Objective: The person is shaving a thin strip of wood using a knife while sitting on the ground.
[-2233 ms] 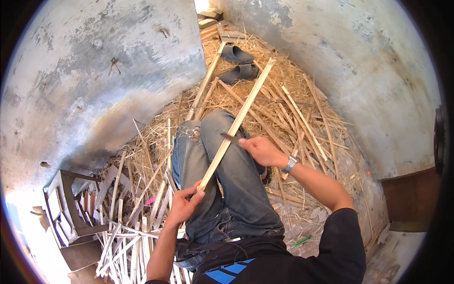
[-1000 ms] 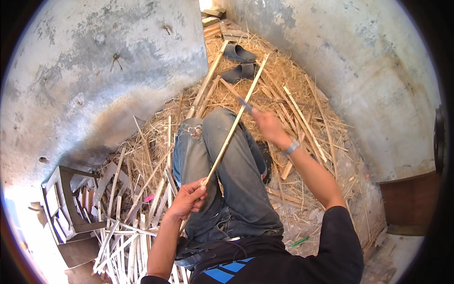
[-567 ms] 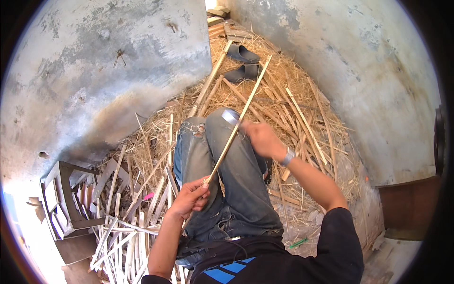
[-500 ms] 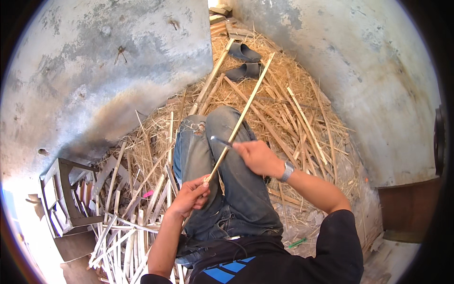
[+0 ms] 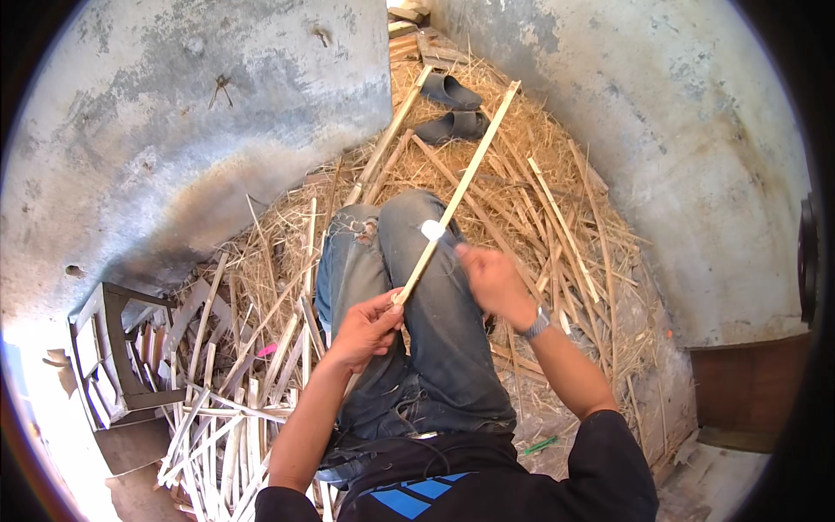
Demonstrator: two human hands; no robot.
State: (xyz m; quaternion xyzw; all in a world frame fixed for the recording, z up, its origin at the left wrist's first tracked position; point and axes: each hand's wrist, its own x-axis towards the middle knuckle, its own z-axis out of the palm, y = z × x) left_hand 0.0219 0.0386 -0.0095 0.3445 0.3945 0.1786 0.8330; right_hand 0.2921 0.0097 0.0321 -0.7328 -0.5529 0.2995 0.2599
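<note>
My left hand [image 5: 370, 332] is closed around the near end of a long pale wooden strip [image 5: 474, 163], likely split bamboo. The strip slants up to the right over my jeans-covered knees. In my closed right hand [image 5: 496, 277], slightly blurred, is a small knife. Its blade [image 5: 432, 230] glints white against the strip beside my right knee. The knife's handle is mostly hidden by my fingers.
Fine shavings [image 5: 417, 109] and loose strips [image 5: 561, 230] cover the floor ahead. Dark slippers [image 5: 454, 127] lie beyond my knees. Several pale strips [image 5: 230, 452] pile at my left near an overturned dark frame [image 5: 130, 348]. Curved grey walls [image 5: 191, 104] stand on both sides.
My right hand has moved up and right along the strip with the knife. My left hand has risen slightly, and the strip's far end has shifted up and right.
</note>
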